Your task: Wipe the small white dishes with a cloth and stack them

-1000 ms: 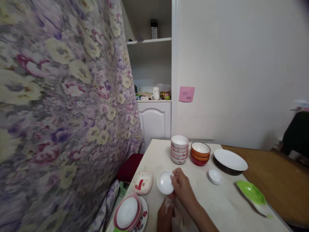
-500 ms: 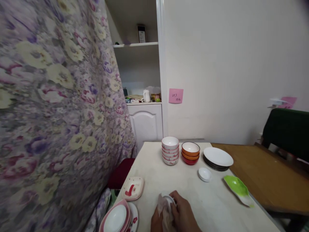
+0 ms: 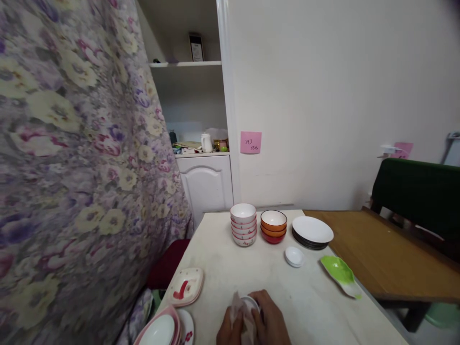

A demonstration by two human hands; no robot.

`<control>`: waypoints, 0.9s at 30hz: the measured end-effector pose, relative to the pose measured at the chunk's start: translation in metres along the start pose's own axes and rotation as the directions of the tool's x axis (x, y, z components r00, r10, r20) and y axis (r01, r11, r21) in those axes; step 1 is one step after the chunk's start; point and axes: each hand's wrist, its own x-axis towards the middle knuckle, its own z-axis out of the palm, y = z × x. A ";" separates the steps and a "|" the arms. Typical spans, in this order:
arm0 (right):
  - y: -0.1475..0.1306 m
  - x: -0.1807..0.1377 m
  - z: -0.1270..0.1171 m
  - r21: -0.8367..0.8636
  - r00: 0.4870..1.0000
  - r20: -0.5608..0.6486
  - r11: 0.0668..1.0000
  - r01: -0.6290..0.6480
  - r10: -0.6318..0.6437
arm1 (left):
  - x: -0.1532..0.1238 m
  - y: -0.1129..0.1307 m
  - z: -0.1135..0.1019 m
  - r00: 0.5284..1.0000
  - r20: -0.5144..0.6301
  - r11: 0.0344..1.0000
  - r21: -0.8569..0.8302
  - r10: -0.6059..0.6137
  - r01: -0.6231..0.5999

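Observation:
Low in the head view, both hands come together over the near part of the white table. My right hand is closed on the rim of a small white dish. A thin whitish cloth or tissue is bunched in my left hand and pressed against the dish; the fingers are curled and partly hidden by it. Beyond them lies another small white dish. To the left are cream square dishes with a red mark.
Patterned bowls and orange and red bowls stand stacked at the back, beside white-topped plates. A green leaf-shaped dish lies near the right edge. Pink and white plates sit front left. A floral curtain hangs left.
The view has turned slightly right, so everything sits further left in the picture. Both hands keep hold of the small dish and the cloth, with slightly shifted fingers.

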 end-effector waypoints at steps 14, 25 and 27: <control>-0.003 -0.001 -0.024 -0.054 0.995 0.092 0.997 0.050 -0.045 | -0.001 0.009 0.003 0.972 0.181 0.951 0.244 0.150 -0.192; 0.005 -0.005 -0.019 -0.009 1.000 -0.011 1.000 -0.013 0.013 | -0.001 0.003 0.012 0.995 0.089 0.977 0.206 0.037 -0.055; 0.006 -0.002 -0.028 -0.047 0.991 0.118 0.997 0.061 -0.056 | -0.001 0.006 0.008 0.962 0.241 0.915 0.346 0.125 -0.206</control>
